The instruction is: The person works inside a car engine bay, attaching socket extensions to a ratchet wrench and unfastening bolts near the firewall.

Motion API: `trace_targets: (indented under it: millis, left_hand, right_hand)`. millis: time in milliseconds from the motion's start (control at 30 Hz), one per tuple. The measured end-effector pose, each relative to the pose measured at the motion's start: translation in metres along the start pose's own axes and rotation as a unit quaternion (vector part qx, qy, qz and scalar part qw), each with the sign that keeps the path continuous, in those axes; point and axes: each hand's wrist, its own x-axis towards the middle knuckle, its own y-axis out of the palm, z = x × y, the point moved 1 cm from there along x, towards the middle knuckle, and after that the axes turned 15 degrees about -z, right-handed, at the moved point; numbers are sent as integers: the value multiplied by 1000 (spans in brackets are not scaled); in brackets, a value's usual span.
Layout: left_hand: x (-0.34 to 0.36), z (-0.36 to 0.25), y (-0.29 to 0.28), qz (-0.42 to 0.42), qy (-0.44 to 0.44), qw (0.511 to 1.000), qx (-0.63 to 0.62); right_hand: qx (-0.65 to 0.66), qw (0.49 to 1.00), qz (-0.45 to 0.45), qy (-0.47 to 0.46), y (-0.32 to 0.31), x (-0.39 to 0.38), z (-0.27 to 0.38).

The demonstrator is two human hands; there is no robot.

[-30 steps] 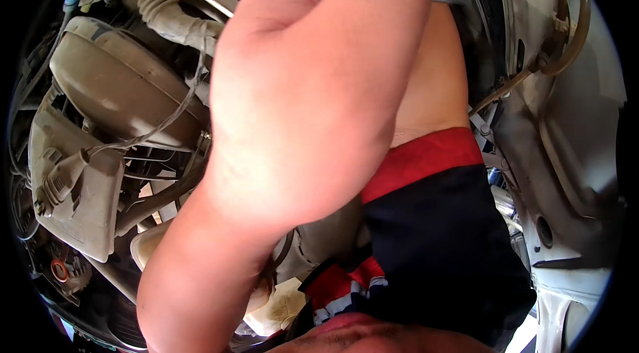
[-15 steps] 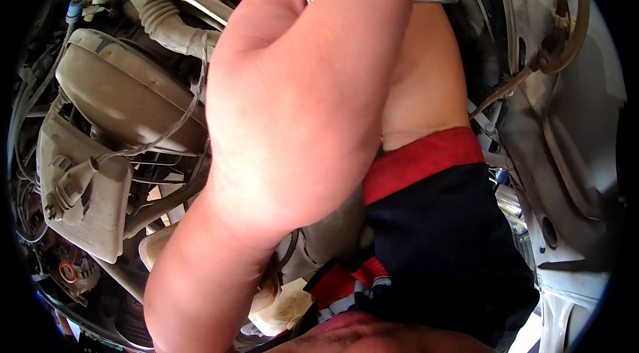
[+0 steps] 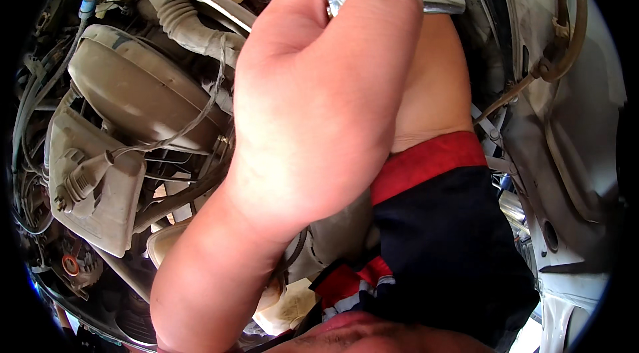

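Note:
My left hand (image 3: 319, 100) is closed in a fist, knuckles up, near the top middle of the view. It grips a chrome bar-shaped tool (image 3: 444, 2); a smooth round end sticks out beyond the thumb, and a thicker shiny part shows by the curled index finger. The rest of the tool is hidden in the fist. Behind it, my right forearm (image 3: 432, 80) reaches up from a dark sleeve with a red cuff (image 3: 432, 163). That arm runs out at the top, and my right hand does not show.
A vehicle's engine bay surrounds my arms. To the left are a dusty rounded housing (image 3: 133, 86), a boxy plastic container (image 3: 96, 186), a ribbed hose (image 3: 193, 30) and a thin cable (image 3: 183, 133). A metal body panel (image 3: 579, 133) with a brown hose (image 3: 566, 63) rises on the right.
My left fist and the chrome tool sit slightly farther right and lower. The engine parts at the left have shifted the same way in the view. The grip is unchanged.

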Motion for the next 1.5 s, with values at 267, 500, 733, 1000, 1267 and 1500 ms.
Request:
trace_targets:
  millis: [267,500,733,1000,1267,1500]
  left_hand:
    - [-9,-19,13,-26,-44,997,-49]
    - [-1,-11,25,-46,-155,975,-152]
    - [2,-38,23,-57,-205,975,-63]
    - [4,-33,22,-58,-240,968,-44]
    - [2,-39,17,-58,-189,978,-63]
    - [2,-45,18,-65,-198,977,-48]
  right_hand:
    - [-27,981,121,152,-5,5,-10]
    - [159,985,68,-2,9,11,-17]
    - [36,997,67,20,4,6,-16]
    - [7,998,61,10,7,7,-11]
    - [-20,997,72,-6,4,7,-8]
    - [-116,988,97,28,1,10,-8]
